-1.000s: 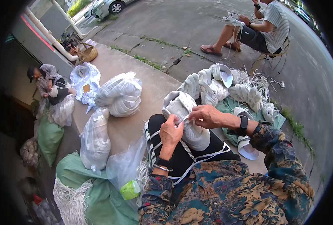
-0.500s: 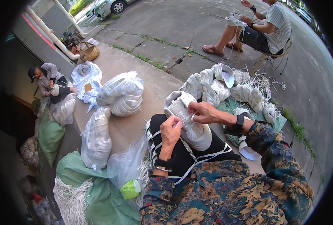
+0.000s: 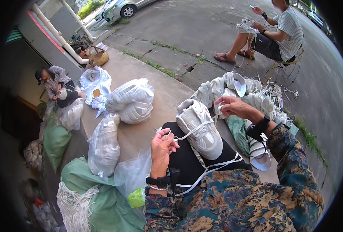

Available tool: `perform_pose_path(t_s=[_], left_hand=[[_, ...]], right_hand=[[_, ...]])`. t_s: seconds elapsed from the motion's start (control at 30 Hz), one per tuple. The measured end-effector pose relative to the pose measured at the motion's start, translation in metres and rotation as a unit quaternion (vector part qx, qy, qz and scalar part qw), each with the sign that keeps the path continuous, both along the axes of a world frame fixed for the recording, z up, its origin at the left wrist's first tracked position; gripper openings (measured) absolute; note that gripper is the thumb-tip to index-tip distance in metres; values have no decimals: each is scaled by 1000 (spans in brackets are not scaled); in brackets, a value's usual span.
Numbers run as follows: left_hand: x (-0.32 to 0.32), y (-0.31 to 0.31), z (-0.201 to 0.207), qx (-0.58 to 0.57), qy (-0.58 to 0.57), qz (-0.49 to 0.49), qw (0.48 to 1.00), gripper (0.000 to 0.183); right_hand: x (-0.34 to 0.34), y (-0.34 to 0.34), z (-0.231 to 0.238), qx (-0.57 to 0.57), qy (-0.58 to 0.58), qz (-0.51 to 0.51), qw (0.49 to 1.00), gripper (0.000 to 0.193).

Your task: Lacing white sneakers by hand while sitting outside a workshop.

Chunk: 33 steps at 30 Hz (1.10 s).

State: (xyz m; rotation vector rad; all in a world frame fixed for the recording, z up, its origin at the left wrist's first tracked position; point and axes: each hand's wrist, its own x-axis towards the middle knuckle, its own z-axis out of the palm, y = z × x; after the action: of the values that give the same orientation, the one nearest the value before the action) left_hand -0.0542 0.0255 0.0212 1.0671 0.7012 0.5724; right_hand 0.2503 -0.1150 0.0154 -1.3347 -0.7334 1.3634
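Near mid-view, the left hand (image 3: 162,150) at eight o'clock and right hand (image 3: 235,107) at two hold the lace (image 3: 182,137) of a white shoe (image 3: 207,142) between them on the lap (image 3: 178,152), its tips indistinct. Beyond, at two o'clock, piled shoes (image 3: 262,103) are partly hidden.

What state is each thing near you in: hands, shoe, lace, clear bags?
White shoe: resting on the lap, tongue side up
White lace: pulled out on both sides of the shoe, untied
Left hand: pinching the lace
Right hand: pinching the lace
Round clear bag: filled
Tall clear bag: filled
Low clear bag: slack
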Motion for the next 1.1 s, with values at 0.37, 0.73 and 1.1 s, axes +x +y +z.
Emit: perform_pose_path(t_s=[0.37,0.73,1.1], left_hand=[[38,-3,-44,139,127,75,979,21],[26,-20,-40,111,195,-65,972,21],[38,-25,-45,192,247,-42,949,19]], right_hand=[[185,-199,8,144,157,-451,867,17],[212,-378,-143,1,145,-726,672,4],[229,-440,-248,8,188,-660,727,8]])
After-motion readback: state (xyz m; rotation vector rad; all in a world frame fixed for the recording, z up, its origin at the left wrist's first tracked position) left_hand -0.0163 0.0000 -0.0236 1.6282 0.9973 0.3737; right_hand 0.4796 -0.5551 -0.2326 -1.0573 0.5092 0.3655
